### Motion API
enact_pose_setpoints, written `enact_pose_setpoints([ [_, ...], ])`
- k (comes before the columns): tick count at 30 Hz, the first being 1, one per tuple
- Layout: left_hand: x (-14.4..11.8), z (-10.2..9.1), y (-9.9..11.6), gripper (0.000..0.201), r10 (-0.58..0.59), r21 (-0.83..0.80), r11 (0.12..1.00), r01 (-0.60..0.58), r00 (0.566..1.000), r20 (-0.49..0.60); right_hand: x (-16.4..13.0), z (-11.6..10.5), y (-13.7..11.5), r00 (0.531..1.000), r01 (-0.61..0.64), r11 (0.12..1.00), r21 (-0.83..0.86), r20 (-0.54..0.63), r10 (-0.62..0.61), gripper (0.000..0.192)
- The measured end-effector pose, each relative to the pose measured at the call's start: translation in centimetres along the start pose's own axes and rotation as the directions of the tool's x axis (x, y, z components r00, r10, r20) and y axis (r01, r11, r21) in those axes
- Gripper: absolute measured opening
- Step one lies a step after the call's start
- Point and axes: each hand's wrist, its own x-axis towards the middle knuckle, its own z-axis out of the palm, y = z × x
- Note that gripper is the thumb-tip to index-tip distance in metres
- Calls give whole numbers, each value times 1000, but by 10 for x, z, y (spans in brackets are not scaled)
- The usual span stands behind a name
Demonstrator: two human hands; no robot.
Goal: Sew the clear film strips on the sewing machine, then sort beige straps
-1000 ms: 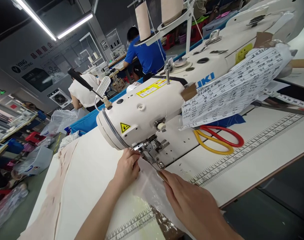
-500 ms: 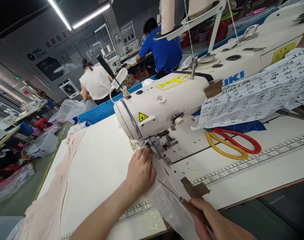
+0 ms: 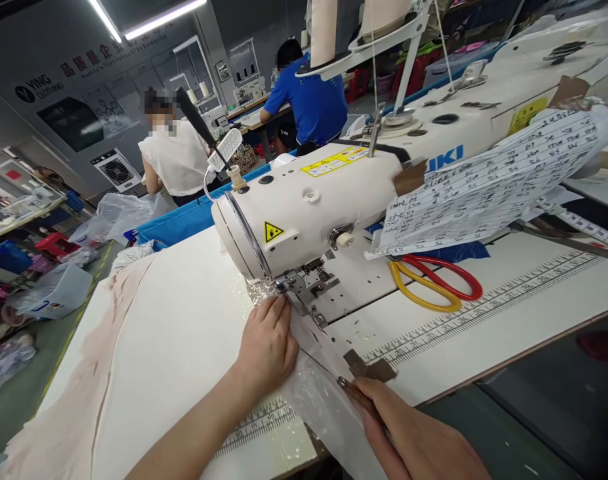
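My left hand [image 3: 267, 340] lies right in front of the presser foot [image 3: 289, 283] of a white sewing machine [image 3: 294, 207]. Its fingers are curled together on a sheer whitish fabric [image 3: 317, 403], with the fingertips partly hidden at the foot. In my right hand [image 3: 409, 427], lower right, is an awl [image 3: 359, 399] with a wooden handle. Its thin metal shaft points up and left across the fabric, and its tip ends near my left hand, where I cannot make it out. The fabric runs down over the table's front edge between my hands.
Red-and-yellow-handled scissors [image 3: 439, 283] lie under a handwritten paper sheet [image 3: 464, 187] right of the machine head. Pale pink fabric [image 3: 79, 373] covers the table's left edge. Thread cones [image 3: 323, 33] stand above. Two people [image 3: 307, 100] sit at work beyond a blue cloth trough [image 3: 184, 220].
The whole view has shifted slightly, so the machine appears further left. My right hand with the awl has come up a little closer to my left hand. My left hand stays by the presser foot.
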Motion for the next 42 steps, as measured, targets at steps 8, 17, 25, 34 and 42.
enact_pose_setpoints([
  [8, -2, -7, 5, 48, -3, 30, 1000, 1, 998, 65, 11, -3, -1, 998, 45, 990, -132, -36, -50, 27],
  [17, -5, -9, 11, 49, 25, 42, 999, -28, 997, 77, 20, -1, -3, 996, 84, 981, -172, -10, -87, 26],
  [25, -8, -11, 17, 50, 36, 34, 999, -39, 996, 85, 21, 3, -3, 995, 104, 978, -180, 31, -100, 25],
  [34, -7, -13, 20, 49, 35, 13, 999, -36, 998, 60, 33, 5, -5, 995, 97, 985, -145, 25, -95, 24],
  [42, -3, -13, 15, 48, 11, 51, 999, -14, 998, 60, 41, 14, -6, 993, 114, 971, -210, -10, -119, 26],
])
